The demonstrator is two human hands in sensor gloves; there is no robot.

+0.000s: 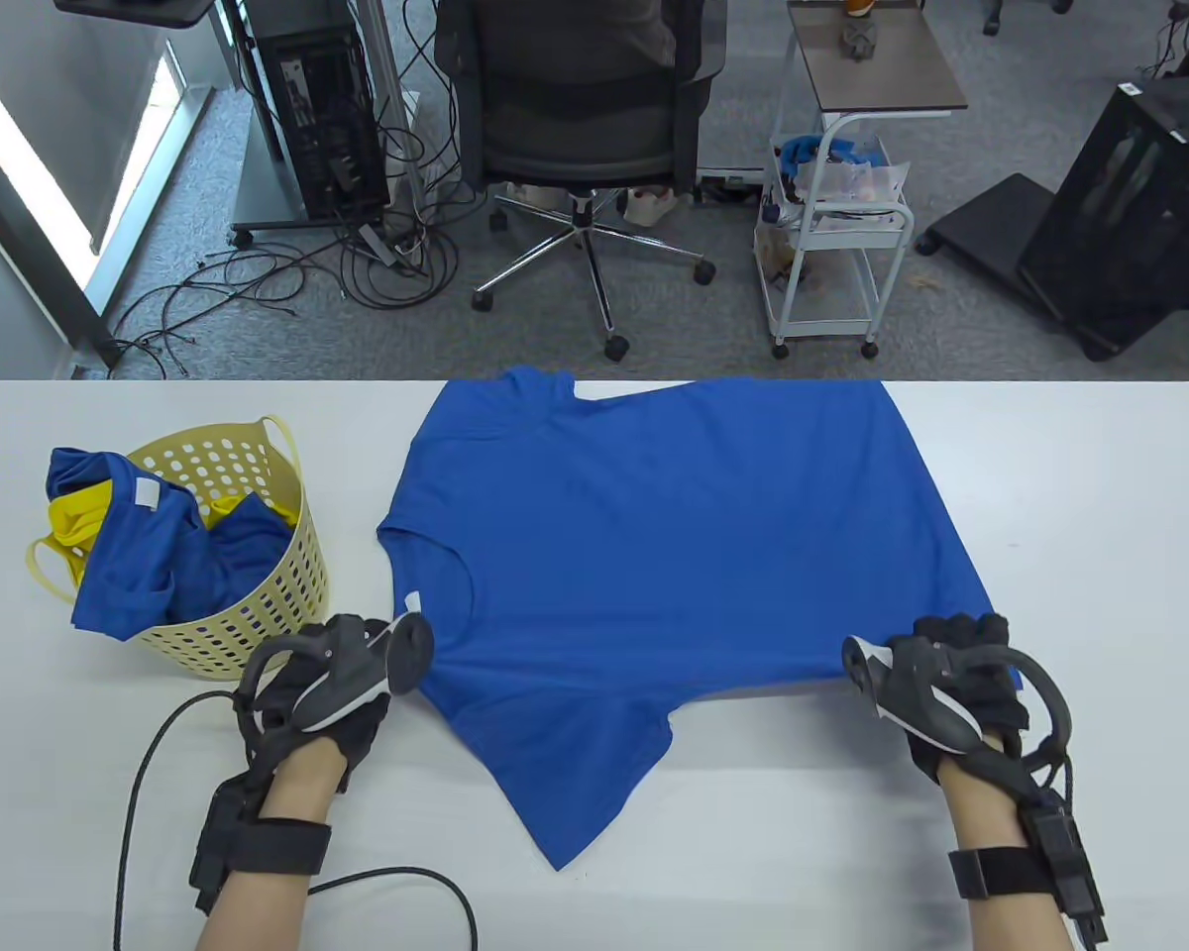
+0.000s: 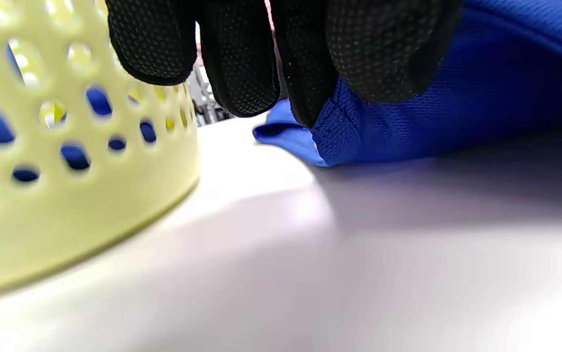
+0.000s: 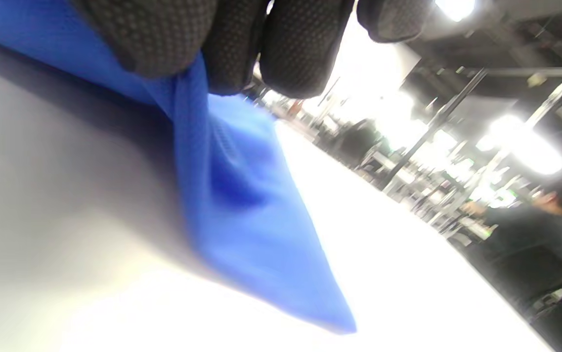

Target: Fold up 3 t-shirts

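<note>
Two hands are holding a blue t-shirt on the table.

The blue t-shirt is lying spread out on the white table. The left hand is pinching it near the collar — right beside the yellow basket — and the right hand is pinching the bottom corner, fingers squeezed tight on cloth.

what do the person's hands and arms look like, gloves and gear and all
Both the left hand and right hand wear black gloves with dotted fingertips. A grey-and-white ringed tracker sits on each hand's back. Forearms are bare, with black wrist straps. A black cable loops from the left wrist.
</note>
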